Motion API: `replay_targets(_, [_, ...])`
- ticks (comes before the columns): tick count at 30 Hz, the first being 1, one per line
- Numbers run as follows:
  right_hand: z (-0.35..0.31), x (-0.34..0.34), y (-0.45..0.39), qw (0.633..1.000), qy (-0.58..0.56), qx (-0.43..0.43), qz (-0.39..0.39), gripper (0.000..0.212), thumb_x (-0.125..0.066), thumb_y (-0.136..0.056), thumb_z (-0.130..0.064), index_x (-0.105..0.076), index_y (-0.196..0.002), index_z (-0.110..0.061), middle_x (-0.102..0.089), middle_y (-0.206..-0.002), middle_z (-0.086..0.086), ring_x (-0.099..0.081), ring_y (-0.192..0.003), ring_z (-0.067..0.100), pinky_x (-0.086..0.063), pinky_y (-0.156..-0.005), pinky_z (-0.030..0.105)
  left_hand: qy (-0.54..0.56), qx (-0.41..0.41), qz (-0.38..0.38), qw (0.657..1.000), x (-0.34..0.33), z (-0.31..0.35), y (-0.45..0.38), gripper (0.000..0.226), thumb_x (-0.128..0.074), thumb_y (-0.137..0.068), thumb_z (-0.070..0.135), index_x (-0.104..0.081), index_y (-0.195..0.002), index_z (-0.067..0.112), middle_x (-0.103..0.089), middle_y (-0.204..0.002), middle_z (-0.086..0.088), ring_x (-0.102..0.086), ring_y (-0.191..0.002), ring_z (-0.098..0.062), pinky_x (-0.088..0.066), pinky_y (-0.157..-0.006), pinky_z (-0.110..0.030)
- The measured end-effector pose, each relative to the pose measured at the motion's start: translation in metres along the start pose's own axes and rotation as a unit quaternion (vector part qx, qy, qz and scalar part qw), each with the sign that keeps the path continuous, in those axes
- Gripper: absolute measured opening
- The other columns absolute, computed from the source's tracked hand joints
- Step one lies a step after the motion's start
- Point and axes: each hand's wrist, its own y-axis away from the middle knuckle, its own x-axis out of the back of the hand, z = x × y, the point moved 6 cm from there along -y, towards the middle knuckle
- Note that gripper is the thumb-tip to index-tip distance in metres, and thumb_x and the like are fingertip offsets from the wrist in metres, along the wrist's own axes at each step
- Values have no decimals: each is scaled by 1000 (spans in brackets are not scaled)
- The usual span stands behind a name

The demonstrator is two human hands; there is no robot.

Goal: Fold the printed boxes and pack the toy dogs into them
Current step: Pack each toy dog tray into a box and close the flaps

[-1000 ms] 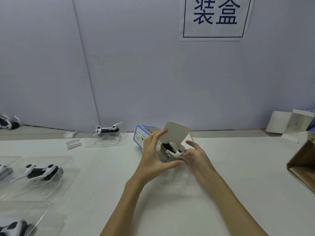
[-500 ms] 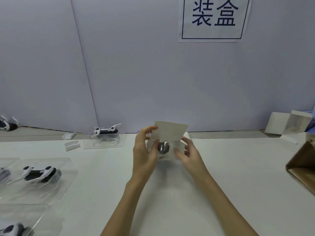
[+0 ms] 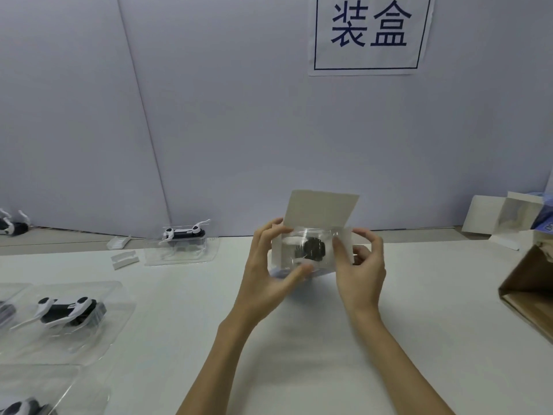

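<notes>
I hold a printed box (image 3: 321, 206) above the table with its open end facing me and its lid flap standing up. Inside it shows a black-and-white toy dog (image 3: 312, 248) in clear plastic. My left hand (image 3: 269, 265) grips the box's left side, thumb under its lower edge. My right hand (image 3: 360, 265) grips the right side flap, fingers curled round its edge. More toy dogs in clear blister trays lie at the left (image 3: 70, 310), at the bottom left (image 3: 21, 408) and at the back (image 3: 184, 235).
A brown carton (image 3: 526, 295) sits at the right edge. An opened white box (image 3: 505, 220) stands at the back right. Two small white plastic pieces (image 3: 124, 260) lie near the back tray. Another toy dog (image 3: 12, 226) lies far left by the wall.
The box has turned from lying on its side to facing me with its open end, and rose a little. The toy dog went deeper inside. Both hands shifted to the box's sides.
</notes>
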Motion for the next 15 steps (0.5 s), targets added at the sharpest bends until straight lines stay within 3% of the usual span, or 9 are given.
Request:
replay_targets(2, [-5,6,-5,1000,-18,5,8,29,-77,-93,-33,-55,-112,-27,-66,-66,2,-49,-49,9,-40,-52,16,3,16,-37,999,-6,0,1,84,-90,-82,33,-40,-150,36,-45,-155,12,-43,-146,-17,-42,-115,-29])
replay_targets(4, [-10,8,-6,1000,-11,21,8,22,-74,-95,-35,-56,-107,-29,-64,-66,5,-45,-49,12,-39,-50,18,22,35,-23,999,-8,1,0,95,-93,-79,29,-33,-151,44,-49,-150,17,-51,-139,-14,-49,-107,-28])
replay_targets(6, [-16,8,-4,999,-5,38,7,12,-66,-98,-40,-58,-104,-33,-58,-70,0,-45,-53,8,-39,-53,17,72,57,12,996,-6,0,-1,98,-95,-76,26,-31,-149,39,-57,-142,14,-60,-131,-16,-56,-99,-31])
replay_targets(8, [-24,6,-1,998,-10,66,-16,13,-53,-100,-44,-58,-107,-34,-63,-85,-11,-60,-73,7,-48,-65,19,117,87,43,988,-3,-3,0,96,-95,-75,32,-30,-145,36,-65,-132,7,-68,-119,-23,-60,-92,-46])
replay_targets(10, [-32,0,4,994,-12,98,-56,23,-49,-102,-46,-59,-117,-30,-67,-109,-10,-65,-101,14,-54,-82,27,158,114,56,979,-3,-5,1,93,-93,-76,38,-31,-145,36,-69,-128,0,-71,-112,-28,-60,-91,-54])
replay_targets(12, [-35,-8,8,988,-17,111,-105,34,-51,-103,-43,-57,-131,-25,-65,-128,-7,-63,-118,17,-55,-92,30,193,133,64,970,-7,-6,4,85,-90,-80,39,-35,-145,37,-68,-133,-1,-71,-114,-29,-60,-90,-52])
replay_targets(15, [-29,-17,11,982,-11,93,-165,49,-58,-105,-35,-46,-151,-24,-54,-150,-8,-55,-136,20,-54,-106,43,216,150,55,963,-13,-6,7,64,-81,-90,33,-47,-145,40,-67,-134,13,-72,-114,-18,-64,-81,-34])
